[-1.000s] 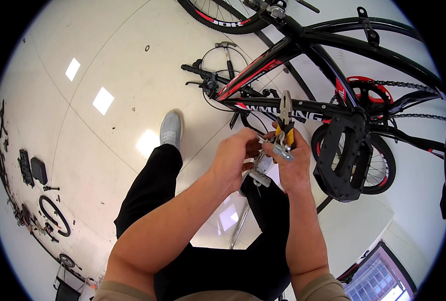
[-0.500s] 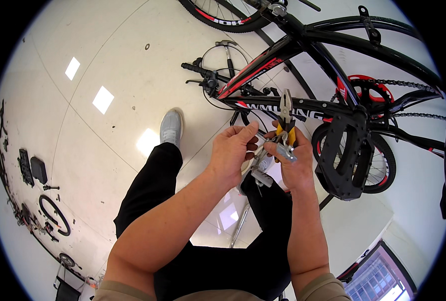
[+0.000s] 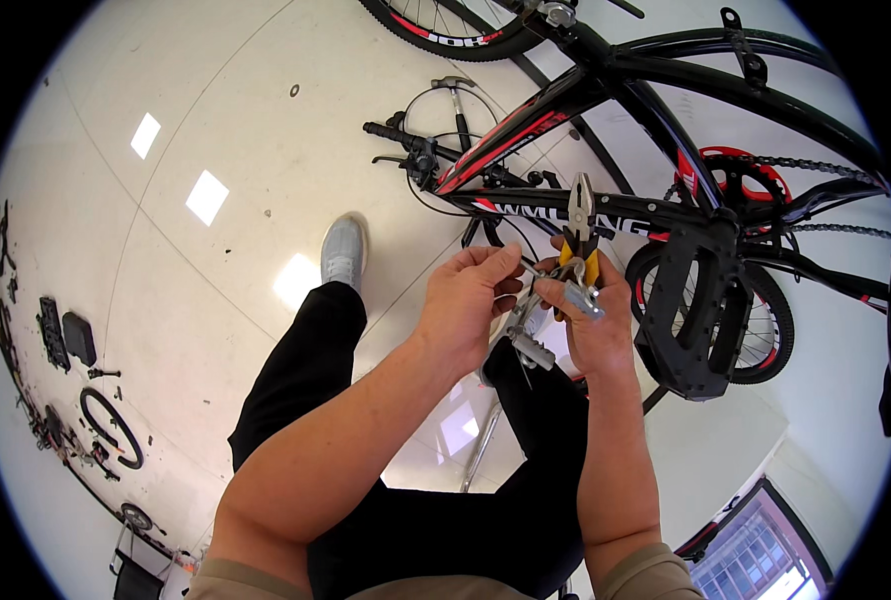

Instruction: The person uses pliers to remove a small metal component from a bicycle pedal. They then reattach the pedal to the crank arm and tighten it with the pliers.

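My right hand (image 3: 603,335) is closed around a pair of pliers (image 3: 582,208) with yellow and black handles, jaws pointing away from me. The same hand also grips a silver metal bicycle part (image 3: 582,299), possibly part of a brake, under the thumb. To the left, my left hand (image 3: 468,308) pinches a thin metal piece (image 3: 530,266) between thumb and fingertips, against the silver part. Its far end is hidden among the fingers. Just below the hands, a grey cylindrical piece (image 3: 531,350) shows above my right leg; what it joins is unclear.
A black and red bicycle frame (image 3: 525,140) fills the right side, its pedal (image 3: 693,310) close to my right hand. Beyond my hands are a handlebar (image 3: 420,155) and a hammer (image 3: 455,105). Bicycle parts, including a curved black piece (image 3: 112,428), lie along the left.
My right hand has moved slightly right with the pliers and silver part, which have turned a little. The left hand has shifted slightly right, and the thin piece now shows more clearly.
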A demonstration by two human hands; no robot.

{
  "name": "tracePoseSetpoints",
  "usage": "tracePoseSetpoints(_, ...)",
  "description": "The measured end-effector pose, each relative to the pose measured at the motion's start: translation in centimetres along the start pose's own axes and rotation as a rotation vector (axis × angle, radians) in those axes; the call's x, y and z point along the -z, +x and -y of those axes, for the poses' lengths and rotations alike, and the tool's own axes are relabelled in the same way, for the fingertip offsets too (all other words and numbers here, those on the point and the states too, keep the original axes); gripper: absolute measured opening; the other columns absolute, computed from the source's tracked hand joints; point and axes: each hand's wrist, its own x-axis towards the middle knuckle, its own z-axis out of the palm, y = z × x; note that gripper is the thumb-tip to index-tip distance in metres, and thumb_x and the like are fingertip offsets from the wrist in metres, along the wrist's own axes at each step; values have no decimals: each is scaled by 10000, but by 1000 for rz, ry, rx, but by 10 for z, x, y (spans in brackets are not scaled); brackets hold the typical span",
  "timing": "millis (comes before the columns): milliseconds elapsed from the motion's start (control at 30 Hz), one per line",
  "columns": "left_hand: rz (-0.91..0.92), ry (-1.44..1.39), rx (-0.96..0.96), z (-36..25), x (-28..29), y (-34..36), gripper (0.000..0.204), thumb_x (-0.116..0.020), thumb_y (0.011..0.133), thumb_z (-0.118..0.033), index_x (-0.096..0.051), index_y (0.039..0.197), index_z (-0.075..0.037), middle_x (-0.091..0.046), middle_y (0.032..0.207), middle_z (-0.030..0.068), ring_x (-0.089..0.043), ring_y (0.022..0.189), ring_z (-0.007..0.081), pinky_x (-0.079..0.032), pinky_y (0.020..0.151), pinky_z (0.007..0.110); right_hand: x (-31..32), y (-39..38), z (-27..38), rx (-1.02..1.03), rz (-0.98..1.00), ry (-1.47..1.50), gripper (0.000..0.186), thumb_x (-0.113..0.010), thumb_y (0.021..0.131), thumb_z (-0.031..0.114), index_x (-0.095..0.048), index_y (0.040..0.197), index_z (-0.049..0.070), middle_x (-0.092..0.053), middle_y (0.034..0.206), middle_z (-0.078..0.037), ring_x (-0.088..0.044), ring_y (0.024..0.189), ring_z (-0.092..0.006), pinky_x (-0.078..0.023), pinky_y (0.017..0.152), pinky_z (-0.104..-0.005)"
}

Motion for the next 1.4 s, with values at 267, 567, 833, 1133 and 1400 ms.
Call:
tracePoseSetpoints(267, 121, -115, -13, 1, 3, 1, 227, -635, 980, -239, -582, 1111, -62, -640, 1010, 51, -569, 948, 160, -441, 872, 342, 6, 3, -2, -52, 18, 87, 538, -768, 754, -39, -582, 1258, -3, -669, 996, -82, -622, 850, -151, -485, 726, -287)
tracePoseSetpoints(567, 99, -41, -51, 6, 5, 1, 192, -666, 948, -139, -617, 1108, -44, -648, 984, 50, -595, 924, 161, -449, 864, 325, 12, 5, -2, -70, 83, 160, 550, -763, 767, -41, -559, 1277, -10, -669, 1022, -92, -634, 901, -178, -485, 787, -307)
tracePoseSetpoints(833, 68, -83, -77, 12, 1, -1, 296, -599, 842, 70, -607, 1127, -9, -663, 1053, 76, -604, 899, 147, -456, 797, 285, 12, 6, -2, -89, 102, 170, 551, -773, 754, -47, -565, 1262, -5, -670, 1014, -83, -637, 915, -172, -478, 808, -297)
tracePoseSetpoints(1133, 184, -76, -36, 4, -2, -7, 459, -503, 772, 174, -598, 1184, -7, -667, 1174, 128, -601, 1018, 165, -433, 829, 287, 15, 7, -4, -97, 107, 141, 559, -778, 752, -49, -564, 1266, -5, -674, 998, -80, -651, 921, -176, -497, 820, -293)
tracePoseSetpoints(1400, 111, -114, -24, 15, 5, 3, 573, -475, 676, 178, -553, 1231, 55, -634, 1130, 127, -604, 1013, 201, -464, 783, 273, 12, 5, 0, -116, 90, 123, 560, -788, 744, -40, -572, 1260, -5, -682, 995, -84, -651, 919, -176, -496, 798, -288)
